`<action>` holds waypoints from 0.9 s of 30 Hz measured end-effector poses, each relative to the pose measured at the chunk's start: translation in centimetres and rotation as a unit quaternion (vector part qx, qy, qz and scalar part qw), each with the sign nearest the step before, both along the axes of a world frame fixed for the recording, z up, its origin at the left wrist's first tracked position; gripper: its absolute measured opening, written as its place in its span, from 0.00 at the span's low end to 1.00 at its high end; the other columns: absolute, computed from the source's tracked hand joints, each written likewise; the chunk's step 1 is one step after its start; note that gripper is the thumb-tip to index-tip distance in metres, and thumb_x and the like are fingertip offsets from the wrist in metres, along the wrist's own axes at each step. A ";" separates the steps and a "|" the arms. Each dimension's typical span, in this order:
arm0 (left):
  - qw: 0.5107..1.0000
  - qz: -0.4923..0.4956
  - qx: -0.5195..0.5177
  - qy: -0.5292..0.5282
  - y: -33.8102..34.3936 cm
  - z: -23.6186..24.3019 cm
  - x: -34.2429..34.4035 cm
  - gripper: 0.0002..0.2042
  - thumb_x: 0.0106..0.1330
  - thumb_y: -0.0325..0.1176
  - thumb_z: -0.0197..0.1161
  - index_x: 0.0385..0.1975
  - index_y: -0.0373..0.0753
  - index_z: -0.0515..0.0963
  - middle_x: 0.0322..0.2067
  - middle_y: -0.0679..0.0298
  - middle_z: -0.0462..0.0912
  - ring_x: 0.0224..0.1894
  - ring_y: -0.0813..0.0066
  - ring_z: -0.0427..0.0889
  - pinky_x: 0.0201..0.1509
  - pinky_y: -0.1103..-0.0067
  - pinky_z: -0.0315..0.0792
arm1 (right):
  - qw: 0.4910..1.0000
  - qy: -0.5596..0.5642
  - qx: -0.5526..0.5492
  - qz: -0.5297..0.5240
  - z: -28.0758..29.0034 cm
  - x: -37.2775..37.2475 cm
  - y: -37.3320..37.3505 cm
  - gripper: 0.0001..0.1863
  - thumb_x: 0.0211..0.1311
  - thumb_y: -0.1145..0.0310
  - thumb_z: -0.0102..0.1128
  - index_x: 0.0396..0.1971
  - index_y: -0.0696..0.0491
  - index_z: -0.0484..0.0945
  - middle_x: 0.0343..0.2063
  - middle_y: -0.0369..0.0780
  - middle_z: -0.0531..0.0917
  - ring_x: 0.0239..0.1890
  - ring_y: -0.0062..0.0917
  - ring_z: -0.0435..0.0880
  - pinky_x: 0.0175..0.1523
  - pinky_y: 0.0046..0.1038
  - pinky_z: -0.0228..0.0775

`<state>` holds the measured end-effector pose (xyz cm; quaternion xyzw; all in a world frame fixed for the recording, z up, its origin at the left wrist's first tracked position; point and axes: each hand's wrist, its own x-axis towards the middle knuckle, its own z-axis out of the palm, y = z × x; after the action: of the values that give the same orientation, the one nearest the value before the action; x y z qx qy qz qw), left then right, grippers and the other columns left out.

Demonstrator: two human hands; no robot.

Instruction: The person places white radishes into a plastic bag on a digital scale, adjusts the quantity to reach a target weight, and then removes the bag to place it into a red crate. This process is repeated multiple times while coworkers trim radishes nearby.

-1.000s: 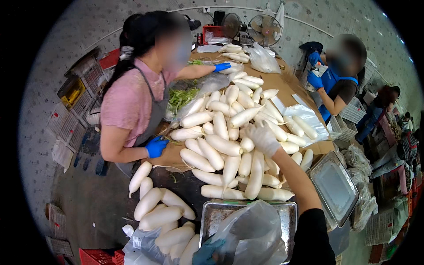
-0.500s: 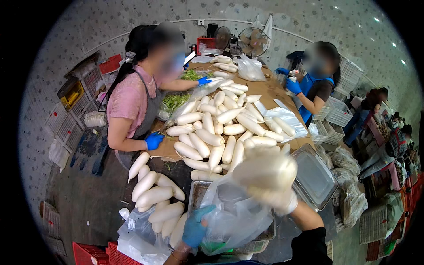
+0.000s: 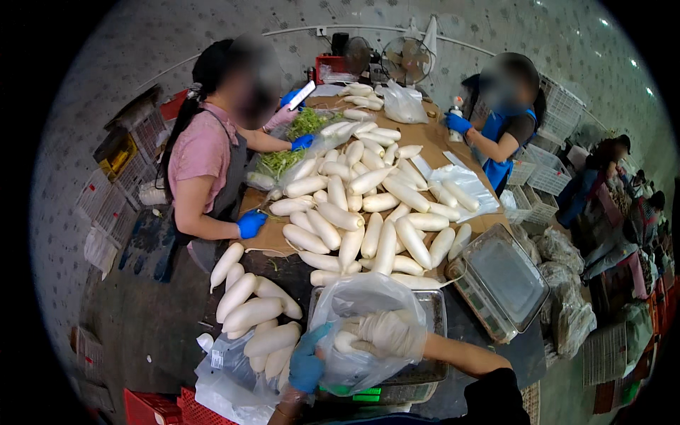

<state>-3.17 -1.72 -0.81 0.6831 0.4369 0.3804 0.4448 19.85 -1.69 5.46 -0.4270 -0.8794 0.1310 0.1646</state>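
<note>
One white radish (image 3: 346,343), at least, lies inside the clear bag (image 3: 343,297), above the metal tray (image 3: 438,304) on the dark counter (image 3: 513,361), and its blunt end pokes out leftward from under your right hand (image 3: 391,334). Your right hand, in a pale glove, is the nearer one; it reaches into the bag from the right, its fingers curled over the radish, though you cannot tell how firmly they press. What shows of the long axis seems to run roughly left to right, pointing toward your left hand (image 3: 306,361), but the glove covers most of it and hides where the other end sits. Your left hand, in a blue glove, pinches the bag's left side between thumb and fingers, just beside the blunt end, with plastic between them. You see a thick, rounded, smooth white body, hazy where the film crosses it; a second pale shape below your right fingers may be another radish or part of the same one. Beyond the bag's mouth spreads a loose heap of radishes (image 3: 347,216), lying at mixed angles.
</note>
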 end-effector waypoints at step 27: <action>0.998 0.001 -0.064 0.016 -0.4 -2.0 -0.7 0.22 0.56 0.19 0.54 0.53 0.33 0.76 0.52 0.53 0.79 0.57 0.60 0.76 0.62 0.71 0.66 | 0.945 -0.157 0.097 -0.270 -9.0 7.3 13.7 0.15 0.58 0.55 0.56 0.42 0.45 0.77 0.45 0.36 0.76 0.53 0.28 0.72 0.47 0.40 0.64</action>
<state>-3.85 -2.11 -2.82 0.6588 0.4683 0.3412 0.4798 27.14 11.98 -3.55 -0.6455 -0.7544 -0.0735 0.0942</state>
